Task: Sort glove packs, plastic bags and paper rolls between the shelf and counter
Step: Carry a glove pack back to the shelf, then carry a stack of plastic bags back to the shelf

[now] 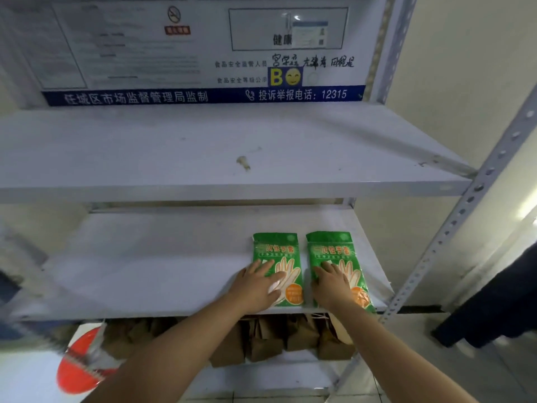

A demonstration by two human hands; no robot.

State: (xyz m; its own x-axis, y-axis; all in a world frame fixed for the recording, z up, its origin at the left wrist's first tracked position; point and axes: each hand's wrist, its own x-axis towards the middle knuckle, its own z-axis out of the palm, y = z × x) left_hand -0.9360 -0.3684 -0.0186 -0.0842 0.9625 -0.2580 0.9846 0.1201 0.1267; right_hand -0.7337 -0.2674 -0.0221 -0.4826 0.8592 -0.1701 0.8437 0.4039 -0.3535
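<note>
Two flat green plastic glove packs lie side by side near the white shelf's front right corner: the left hand presses flat-fingered on the left pack, the right hand likewise on the right pack.

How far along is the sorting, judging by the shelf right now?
Done: two green glove packs lie side by side on the middle shelf, the left pack and right pack. In hand: the left hand rests flat on the left pack, the right hand on the right pack. Left: no plastic bags or paper rolls show here, so those seem still to do.
</note>
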